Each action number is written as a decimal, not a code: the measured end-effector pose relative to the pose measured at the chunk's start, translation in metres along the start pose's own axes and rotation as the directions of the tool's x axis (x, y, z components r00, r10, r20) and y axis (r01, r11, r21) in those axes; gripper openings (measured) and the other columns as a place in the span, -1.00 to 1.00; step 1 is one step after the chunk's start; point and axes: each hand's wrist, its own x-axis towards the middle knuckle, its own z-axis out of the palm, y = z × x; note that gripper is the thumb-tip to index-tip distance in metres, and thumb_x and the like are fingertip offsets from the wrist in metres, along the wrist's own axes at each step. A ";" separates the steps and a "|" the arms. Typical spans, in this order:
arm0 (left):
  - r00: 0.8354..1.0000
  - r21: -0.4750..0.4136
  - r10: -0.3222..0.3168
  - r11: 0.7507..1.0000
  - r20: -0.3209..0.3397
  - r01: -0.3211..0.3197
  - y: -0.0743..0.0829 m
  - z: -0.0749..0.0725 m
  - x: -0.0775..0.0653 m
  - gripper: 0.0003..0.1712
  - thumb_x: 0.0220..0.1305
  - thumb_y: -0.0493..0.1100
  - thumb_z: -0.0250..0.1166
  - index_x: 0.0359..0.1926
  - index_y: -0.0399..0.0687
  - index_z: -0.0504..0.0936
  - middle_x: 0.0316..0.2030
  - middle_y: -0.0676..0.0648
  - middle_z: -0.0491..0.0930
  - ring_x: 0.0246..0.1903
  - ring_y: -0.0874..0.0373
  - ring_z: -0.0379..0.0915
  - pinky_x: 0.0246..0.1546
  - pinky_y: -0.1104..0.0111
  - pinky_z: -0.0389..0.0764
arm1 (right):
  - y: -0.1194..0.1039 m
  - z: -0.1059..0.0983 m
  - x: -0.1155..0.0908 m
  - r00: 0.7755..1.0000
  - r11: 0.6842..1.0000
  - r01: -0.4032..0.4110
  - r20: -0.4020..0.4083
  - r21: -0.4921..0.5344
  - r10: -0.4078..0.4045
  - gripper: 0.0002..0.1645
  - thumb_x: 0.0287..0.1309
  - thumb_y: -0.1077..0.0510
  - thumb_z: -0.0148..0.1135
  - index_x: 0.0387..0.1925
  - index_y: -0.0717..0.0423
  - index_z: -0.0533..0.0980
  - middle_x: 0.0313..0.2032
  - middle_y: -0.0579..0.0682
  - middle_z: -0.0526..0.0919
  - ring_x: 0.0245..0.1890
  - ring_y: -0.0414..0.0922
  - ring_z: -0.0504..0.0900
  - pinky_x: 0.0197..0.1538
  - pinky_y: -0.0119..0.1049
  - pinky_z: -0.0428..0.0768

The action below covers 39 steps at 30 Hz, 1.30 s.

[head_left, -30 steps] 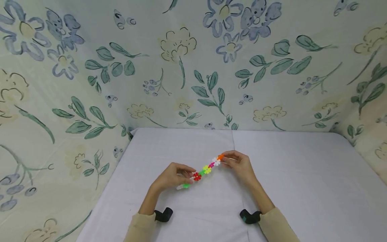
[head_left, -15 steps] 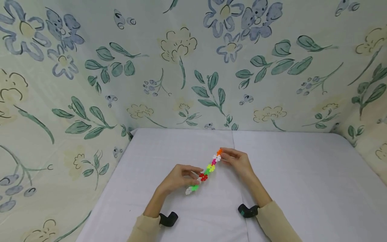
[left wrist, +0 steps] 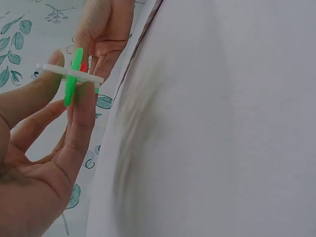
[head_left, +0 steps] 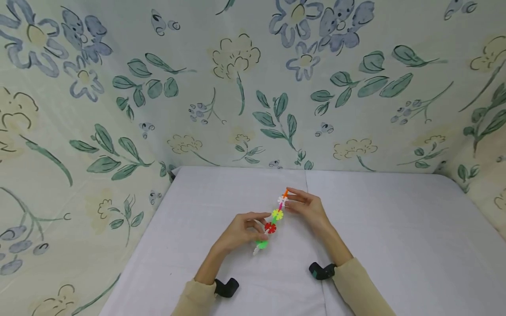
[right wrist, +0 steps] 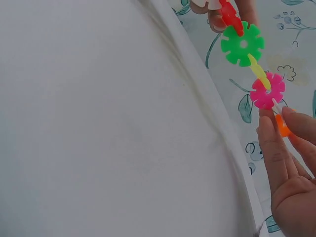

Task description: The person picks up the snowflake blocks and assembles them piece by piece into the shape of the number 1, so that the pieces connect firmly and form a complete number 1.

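A chain of interlocking notched plastic discs [head_left: 277,214] is held up between both hands, slanting from lower left to upper right in the head view. Near its lower end, my left hand [head_left: 241,230] pinches it between thumb and fingers; a green disc [left wrist: 70,96] and a white disc [left wrist: 55,69] show there in the left wrist view. My right hand [head_left: 310,213] pinches the top end, by the orange disc [right wrist: 282,126]. A pink disc [right wrist: 259,94] and another green disc [right wrist: 231,47] follow down the chain. Fingers partly hide the pieces at both ends.
A table with a white cloth [head_left: 375,228] lies under the hands. Behind it and at the sides hangs a flower-patterned curtain [head_left: 237,127]. Black wrist devices [head_left: 227,288] sit by both sleeves.
The chain has swung from a shallow slant to a steeper one and turned about its length. My left hand has moved right; my right hand has risen slightly.
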 end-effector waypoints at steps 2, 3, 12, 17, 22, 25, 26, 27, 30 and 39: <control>1.000 -0.016 -0.001 1.000 -0.005 0.001 0.000 0.003 0.001 -0.28 0.17 -0.34 0.53 0.37 -0.17 0.55 0.03 -0.31 0.62 -0.23 0.21 0.66 -0.18 0.49 0.58 | 0.000 0.000 0.002 1.000 1.000 0.005 -0.008 0.016 -0.004 -0.39 0.32 0.23 0.38 0.37 0.13 0.50 0.16 0.27 0.69 -0.11 -0.26 0.79 0.00 -0.31 0.75; 1.000 -0.026 -0.007 1.000 -0.007 0.007 0.000 0.004 0.001 -0.28 0.17 -0.36 0.51 0.38 -0.17 0.54 0.04 -0.32 0.62 -0.23 0.21 0.65 -0.19 0.49 0.58 | 0.000 0.000 0.002 1.000 1.000 0.007 -0.010 0.013 -0.007 -0.39 0.32 0.24 0.38 0.37 0.16 0.50 0.13 0.26 0.71 -0.12 -0.28 0.79 0.00 -0.31 0.75; 0.998 -0.073 -0.024 0.997 -0.063 0.019 -0.008 0.024 0.012 -0.29 0.22 -0.44 0.44 0.40 -0.32 0.47 0.00 -0.41 0.61 -0.25 0.17 0.73 -0.21 0.44 0.71 | -0.001 0.010 0.003 0.997 0.998 -0.065 -0.040 -0.020 0.064 -0.50 0.29 0.28 0.39 0.26 0.23 0.59 0.01 0.25 0.78 -0.18 -0.23 0.81 -0.08 -0.32 0.76; 0.997 -0.034 -0.025 0.999 -0.073 0.022 -0.009 0.030 0.015 -0.35 0.20 -0.43 0.47 0.33 -0.34 0.54 -0.07 -0.38 0.68 -0.29 0.11 0.75 -0.25 0.44 0.72 | -0.001 0.017 0.005 0.998 0.998 -0.063 -0.014 -0.026 0.062 -0.52 0.31 0.28 0.37 0.24 0.29 0.58 0.03 0.31 0.75 -0.17 -0.19 0.80 -0.07 -0.30 0.76; 0.995 0.070 -0.045 0.996 -0.094 0.052 -0.007 0.028 0.014 -0.29 0.14 -0.32 0.55 0.34 -0.19 0.57 -0.08 -0.24 0.67 -0.34 0.25 0.62 -0.29 0.52 0.54 | 0.002 0.019 0.007 0.997 0.997 -0.071 -0.010 -0.036 0.071 -0.55 0.30 0.29 0.37 0.20 0.30 0.60 0.00 0.30 0.75 -0.20 -0.19 0.80 -0.09 -0.30 0.76; 0.994 0.117 -0.058 0.991 -0.090 0.068 -0.006 0.026 0.013 -0.28 0.10 -0.29 0.59 0.32 -0.11 0.60 -0.09 -0.17 0.68 -0.31 0.24 0.59 -0.26 0.50 0.54 | 0.002 0.020 0.008 0.998 0.997 -0.070 -0.012 -0.035 0.069 -0.57 0.30 0.30 0.37 0.18 0.33 0.61 -0.02 0.29 0.76 -0.20 -0.19 0.80 -0.10 -0.31 0.76; 0.995 0.130 -0.060 0.989 -0.083 0.071 -0.006 0.025 0.012 -0.27 0.08 -0.28 0.60 0.31 -0.10 0.61 -0.09 -0.14 0.69 -0.28 0.24 0.59 -0.23 0.50 0.54 | 0.002 0.021 0.008 0.998 0.997 -0.067 -0.012 -0.035 0.066 -0.57 0.30 0.31 0.36 0.17 0.35 0.60 -0.02 0.30 0.76 -0.20 -0.19 0.80 -0.10 -0.31 0.76; 0.995 0.139 -0.061 0.988 -0.073 0.071 -0.006 0.025 0.012 -0.26 0.07 -0.28 0.62 0.31 -0.09 0.61 -0.10 -0.12 0.69 -0.27 0.22 0.60 -0.22 0.49 0.55 | 0.001 0.021 0.008 0.998 0.997 -0.066 -0.018 -0.035 0.066 -0.59 0.30 0.31 0.37 0.15 0.37 0.61 -0.02 0.30 0.76 -0.20 -0.19 0.80 -0.10 -0.32 0.76; 0.998 0.164 -0.046 0.985 -0.031 0.051 -0.005 0.024 0.012 -0.21 0.03 -0.29 0.64 0.33 -0.11 0.59 -0.13 -0.10 0.71 -0.23 0.18 0.62 -0.18 0.49 0.59 | 0.001 0.023 0.008 0.998 0.995 -0.062 -0.035 -0.074 0.059 -0.63 0.28 0.31 0.38 0.09 0.40 0.64 -0.03 0.30 0.77 -0.21 -0.19 0.79 -0.13 -0.34 0.76; 0.998 0.147 -0.059 0.988 0.021 0.056 -0.003 0.024 0.011 -0.12 0.07 -0.32 0.61 0.42 -0.21 0.46 -0.14 -0.12 0.68 -0.28 0.19 0.61 -0.27 0.53 0.61 | 0.005 0.028 0.009 0.997 0.988 -0.061 -0.054 -0.140 0.054 -0.70 0.28 0.29 0.40 0.00 0.37 0.68 -0.07 0.29 0.76 -0.32 -0.22 0.77 -0.20 -0.37 0.76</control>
